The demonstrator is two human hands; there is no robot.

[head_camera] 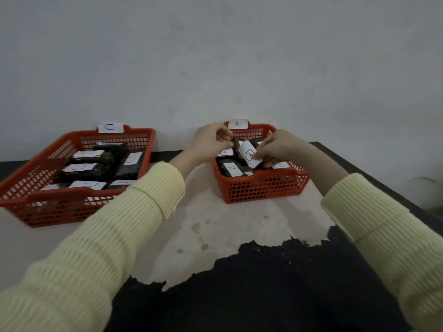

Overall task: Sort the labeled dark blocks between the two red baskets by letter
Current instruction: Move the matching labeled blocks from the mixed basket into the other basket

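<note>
1. Two red baskets sit on a worn table (239, 224) against a grey wall (215, 56). The C basket (48, 209) is on the left w/ a paper tag marked C (110, 127) on its back rim; the B basket (263, 188) is on the right w/ a tag marked B (237, 123).
2. Both hands are over the B basket, holding one dark block (248, 153) between them, raised above the blocks lying inside.
3. Held block: its white label faces the camera, letter B readable but turned on its side. Long axis runs roughly from upper left (far end, near the back rim) to lower right (near end), tilted, not flat.
4. Left hand (211, 142): fingers curled, tips pinched on the block's upper-left end. Narrow grip.
5. Right hand (278, 146): fingers closed on the label's right edge and the block's lower-right end. Also a tight pinch.
6. Other blocks in the B basket lie flat; one at front left (231, 169) shows a B label, upright to the viewer. Others are partly hidden by the hands.
7. C basket holds several dark blocks w/ white labels, lying at mixed angles; one at right (129, 165) points lengthwise toward the back wall. Letters there are mostly too blurred to read.
8. Both arms wear pale yellow ribbed sleeves (119, 224), pushed back from the wrists.
</note>
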